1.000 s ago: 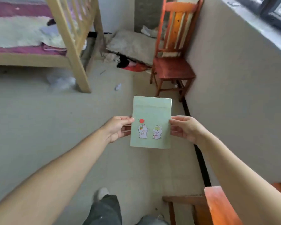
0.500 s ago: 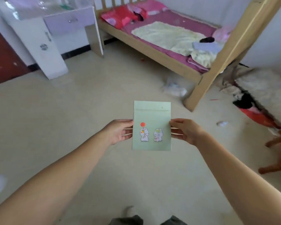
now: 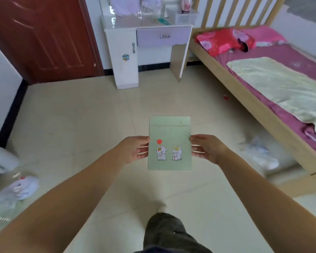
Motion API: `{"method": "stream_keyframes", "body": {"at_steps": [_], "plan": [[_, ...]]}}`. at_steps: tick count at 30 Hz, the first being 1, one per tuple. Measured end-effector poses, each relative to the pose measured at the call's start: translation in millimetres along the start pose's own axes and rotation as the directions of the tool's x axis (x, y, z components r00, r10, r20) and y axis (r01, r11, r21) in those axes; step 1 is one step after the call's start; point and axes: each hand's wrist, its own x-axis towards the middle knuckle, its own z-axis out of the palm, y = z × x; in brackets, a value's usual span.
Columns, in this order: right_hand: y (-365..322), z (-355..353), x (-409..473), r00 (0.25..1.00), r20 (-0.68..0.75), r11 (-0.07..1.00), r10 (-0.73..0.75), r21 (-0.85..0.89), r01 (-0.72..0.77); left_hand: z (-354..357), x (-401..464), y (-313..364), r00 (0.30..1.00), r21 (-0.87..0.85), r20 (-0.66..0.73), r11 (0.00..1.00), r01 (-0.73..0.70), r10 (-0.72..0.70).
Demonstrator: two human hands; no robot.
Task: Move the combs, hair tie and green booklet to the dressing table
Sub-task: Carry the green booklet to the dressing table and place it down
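Note:
I hold the green booklet (image 3: pixel 170 143) upright in front of me, its cover showing two cartoon rabbits and a red dot. My left hand (image 3: pixel 133 149) pinches its left edge and my right hand (image 3: pixel 205 147) pinches its right edge. The white dressing table (image 3: pixel 146 24) with a lilac drawer stands straight ahead against the far wall, a few steps away. Blurred items lie on its top, among them a teal object (image 3: pixel 162 21). I cannot make out any combs or a hair tie.
A wooden bed (image 3: pixel 244 92) with pink sheets runs along the right. A dark red door (image 3: pixel 44 37) is left of the dressing table. White shoes (image 3: pixel 20 189) lie on the floor at left, a crumpled white bag (image 3: pixel 259 152) by the bed. My dark-trousered leg (image 3: pixel 164 229) is below.
The view has swung left from the orange chair and wall, past the bed, to face the dressing table and door. Both hands keep the same hold on the booklet.

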Motion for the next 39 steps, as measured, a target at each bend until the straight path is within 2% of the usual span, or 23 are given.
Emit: {"method": "stream_keyframes", "body": {"at_steps": [7, 12, 21, 29, 39], "plan": [[-114, 40, 163, 0.989, 0.15, 0.994, 0.011, -0.111, 0.005, -36, 90, 116, 0.978, -0.048, -0.164, 0.989, -0.14, 0.131], [-179, 89, 286, 0.975, 0.22, 0.988, 0.024, -0.157, 0.011, -87, 172, 198, 0.96, -0.073, -0.23, 0.981, -0.18, 0.159], [-307, 149, 465, 0.985, 0.175, 0.995, -0.008, -0.097, 0.025, -151, 325, 384, 0.968, -0.039, -0.2, 0.986, -0.165, 0.154], [-404, 147, 636, 0.993, 0.121, 0.996, -0.01, -0.088, 0.021, -166, 486, 520, 0.981, -0.012, -0.146, 0.992, -0.127, 0.124], [-562, 146, 874, 0.99, 0.136, 0.991, 0.023, -0.137, -0.004, -172, 676, 709, 0.968, -0.002, -0.222, 0.993, -0.12, 0.117]]}}
